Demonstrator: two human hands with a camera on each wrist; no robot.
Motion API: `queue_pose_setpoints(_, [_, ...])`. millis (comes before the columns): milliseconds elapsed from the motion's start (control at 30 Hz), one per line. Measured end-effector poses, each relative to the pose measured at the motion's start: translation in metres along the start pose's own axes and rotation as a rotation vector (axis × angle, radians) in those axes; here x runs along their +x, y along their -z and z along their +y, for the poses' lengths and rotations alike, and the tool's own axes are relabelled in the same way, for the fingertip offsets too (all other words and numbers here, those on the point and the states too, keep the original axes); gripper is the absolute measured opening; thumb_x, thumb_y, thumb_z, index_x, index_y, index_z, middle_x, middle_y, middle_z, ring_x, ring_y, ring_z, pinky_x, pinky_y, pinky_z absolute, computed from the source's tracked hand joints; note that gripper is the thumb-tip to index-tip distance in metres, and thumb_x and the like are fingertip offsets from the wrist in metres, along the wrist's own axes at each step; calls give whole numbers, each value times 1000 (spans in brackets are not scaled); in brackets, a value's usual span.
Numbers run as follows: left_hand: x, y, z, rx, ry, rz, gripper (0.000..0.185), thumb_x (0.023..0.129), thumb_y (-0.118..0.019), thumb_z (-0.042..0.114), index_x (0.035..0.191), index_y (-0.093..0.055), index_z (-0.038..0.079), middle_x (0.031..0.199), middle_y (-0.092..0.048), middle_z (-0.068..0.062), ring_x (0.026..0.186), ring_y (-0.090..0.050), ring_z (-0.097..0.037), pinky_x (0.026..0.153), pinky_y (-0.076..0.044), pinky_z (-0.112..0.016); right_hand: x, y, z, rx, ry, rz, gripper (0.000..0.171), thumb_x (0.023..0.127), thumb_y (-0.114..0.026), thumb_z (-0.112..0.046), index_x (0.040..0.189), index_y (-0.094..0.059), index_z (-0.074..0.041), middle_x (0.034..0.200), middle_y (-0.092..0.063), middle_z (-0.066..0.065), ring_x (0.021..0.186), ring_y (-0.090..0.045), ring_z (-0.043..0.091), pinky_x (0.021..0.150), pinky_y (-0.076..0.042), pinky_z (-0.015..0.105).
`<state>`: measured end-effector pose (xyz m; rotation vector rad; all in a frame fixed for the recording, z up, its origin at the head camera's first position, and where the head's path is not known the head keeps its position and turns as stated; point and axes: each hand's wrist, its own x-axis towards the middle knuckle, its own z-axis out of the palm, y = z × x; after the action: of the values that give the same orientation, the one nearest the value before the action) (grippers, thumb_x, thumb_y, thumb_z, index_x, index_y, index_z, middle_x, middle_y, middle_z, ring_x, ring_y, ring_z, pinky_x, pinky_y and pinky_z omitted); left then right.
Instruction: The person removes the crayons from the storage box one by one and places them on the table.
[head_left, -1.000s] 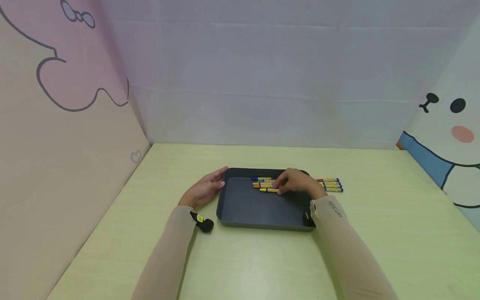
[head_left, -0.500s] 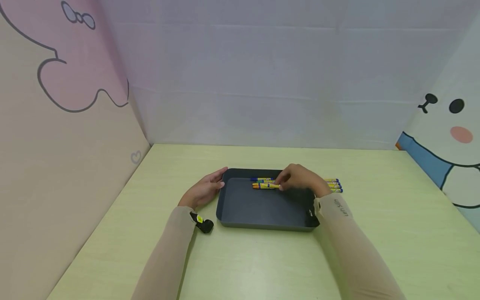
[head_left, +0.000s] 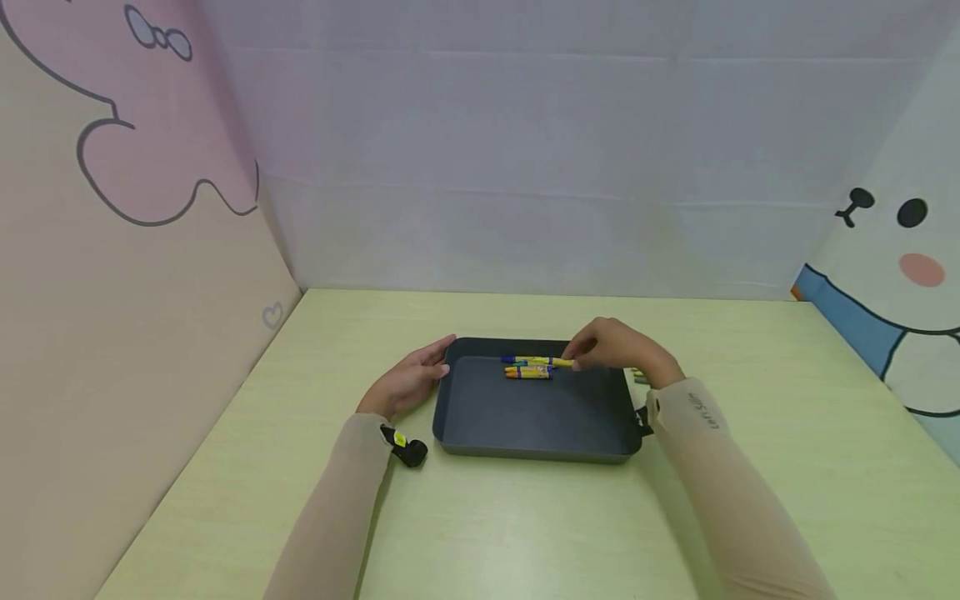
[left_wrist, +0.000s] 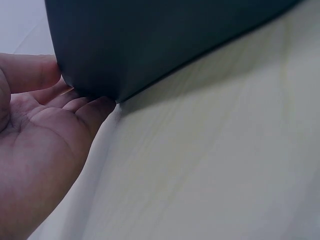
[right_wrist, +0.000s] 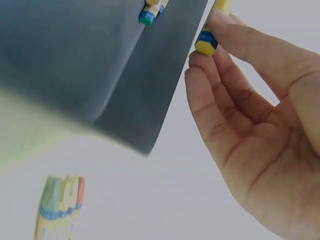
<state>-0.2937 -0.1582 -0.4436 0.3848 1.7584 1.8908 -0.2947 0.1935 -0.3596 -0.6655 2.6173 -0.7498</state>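
A dark grey tray lies on the pale green table. Several yellow-wrapped crayons lie side by side near its far wall. My right hand hovers over the tray's far right part and pinches one yellow crayon by its end. In the right wrist view the same hand has thumb and fingers curled on the crayon's end, above the tray wall. My left hand rests against the tray's far left corner, its fingers relaxed against the tray corner.
More crayons lie on the table right of the tray, mostly hidden behind my right hand in the head view. A small black device sits on my left wrist. Panel walls with cartoon drawings close in the table.
My right hand has moved right and toward the far wall with the yellow crayon, which has left the row. It now covers the crayons on the table. The left hand has stayed put.
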Motion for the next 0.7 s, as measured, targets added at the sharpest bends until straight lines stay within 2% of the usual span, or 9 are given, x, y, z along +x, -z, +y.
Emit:
queue_pose_setpoints(233, [0,0,-1,0,4,7,67,100,-37,-5,156,-6,11,162,12,-3,149,14,-22,121,-1,-42,-10,8,8,-24,-12,21,21,87,-69,-9,107,-74,-6,103,-73,9,90,-68,19,79,-56,37])
queue_pose_setpoints(700, [3,2,-3,9,-8,0,66,100,-37,-4,156,-6,10,163,10,-4,149,12,-21,122,-1,-41,-32,19,29,-29,-50,40,22,87,-69,-10,108,-73,-5,104,-73,12,94,-68,24,84,-54,43])
